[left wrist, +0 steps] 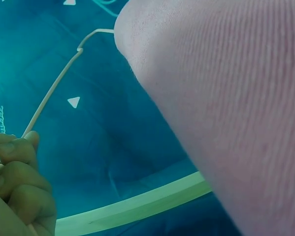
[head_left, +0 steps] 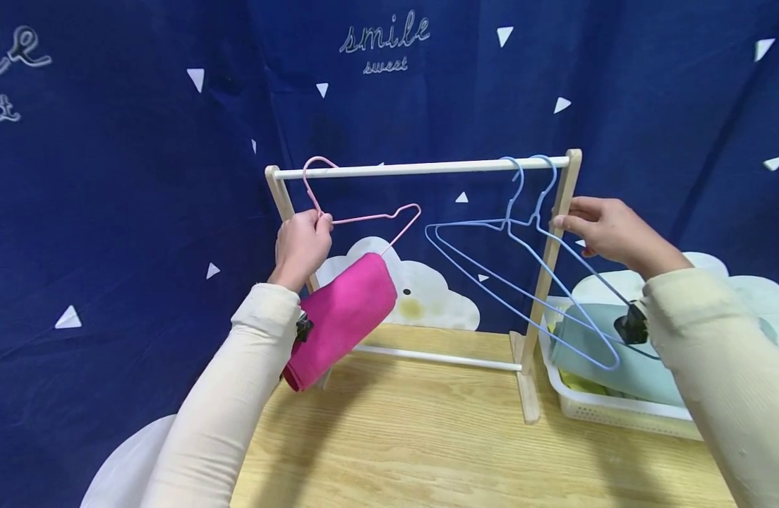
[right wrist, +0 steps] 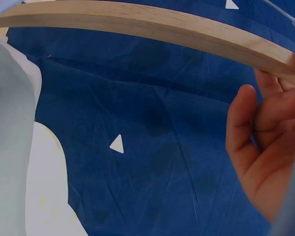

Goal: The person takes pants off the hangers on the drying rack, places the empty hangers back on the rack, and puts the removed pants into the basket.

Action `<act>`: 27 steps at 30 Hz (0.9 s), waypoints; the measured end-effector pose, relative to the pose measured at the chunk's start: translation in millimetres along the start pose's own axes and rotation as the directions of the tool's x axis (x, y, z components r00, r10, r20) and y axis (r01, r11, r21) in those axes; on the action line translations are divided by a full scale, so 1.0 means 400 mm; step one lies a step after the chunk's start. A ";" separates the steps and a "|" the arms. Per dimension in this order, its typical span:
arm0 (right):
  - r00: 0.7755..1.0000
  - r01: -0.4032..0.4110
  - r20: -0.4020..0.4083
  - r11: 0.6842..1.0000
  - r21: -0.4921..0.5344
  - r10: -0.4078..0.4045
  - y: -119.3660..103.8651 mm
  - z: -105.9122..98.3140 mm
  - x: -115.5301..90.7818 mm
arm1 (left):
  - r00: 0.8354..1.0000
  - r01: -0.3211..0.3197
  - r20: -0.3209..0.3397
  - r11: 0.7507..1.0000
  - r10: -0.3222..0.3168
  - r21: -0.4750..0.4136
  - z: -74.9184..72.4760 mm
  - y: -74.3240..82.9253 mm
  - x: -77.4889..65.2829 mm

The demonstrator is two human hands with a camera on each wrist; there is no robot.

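Note:
My left hand [head_left: 303, 243] pinches a pink wire hanger [head_left: 364, 218] near the base of its hook. The hook loops over the left end of the rack's white top rod [head_left: 421, 168]. A bright pink cloth [head_left: 348, 310] is folded over the hanger and hangs tilted, partly behind the left sleeve; close up in the left wrist view, the ribbed cloth [left wrist: 211, 98] fills the right side. My right hand [head_left: 608, 229] grips the rack's right wooden post [head_left: 545, 275] below the rod, with thumb and fingers around it in the right wrist view. Two blue hangers [head_left: 509, 224] hang beside that post.
A white basket [head_left: 624, 416] holding a folded pale green cloth [head_left: 618, 353] stands right of the rack on the wooden table [head_left: 389, 437]. A white lower bar [head_left: 440, 358] joins the posts. Behind hangs a dark blue curtain [head_left: 142, 212] with white triangles and clouds.

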State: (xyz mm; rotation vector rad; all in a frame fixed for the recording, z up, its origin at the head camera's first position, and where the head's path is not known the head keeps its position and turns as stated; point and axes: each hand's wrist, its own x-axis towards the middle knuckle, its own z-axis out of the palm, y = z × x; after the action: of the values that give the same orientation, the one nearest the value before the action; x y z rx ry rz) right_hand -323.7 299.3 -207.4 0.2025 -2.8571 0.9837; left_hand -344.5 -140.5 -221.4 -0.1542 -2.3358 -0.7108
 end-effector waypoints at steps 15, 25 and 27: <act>1.000 0.005 -0.011 1.000 0.002 -0.005 0.005 -0.001 -0.001 | 0.999 -0.049 -0.017 0.998 0.049 -0.037 -0.029 0.033 -0.008; 1.000 0.011 0.000 1.000 0.006 -0.011 0.006 0.002 0.002 | 0.993 -0.113 -0.039 0.992 0.110 -0.060 -0.055 0.023 -0.058; 1.000 0.011 -0.003 1.000 0.004 -0.011 0.005 0.001 0.004 | 0.990 -0.139 -0.048 0.988 0.136 -0.074 -0.059 0.022 -0.067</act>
State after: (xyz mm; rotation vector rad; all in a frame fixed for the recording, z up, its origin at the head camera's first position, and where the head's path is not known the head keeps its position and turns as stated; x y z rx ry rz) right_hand -325.6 300.6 -208.9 0.2161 -2.8484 0.9875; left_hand -308.0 -143.6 -220.0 -0.3280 -2.2335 -0.7283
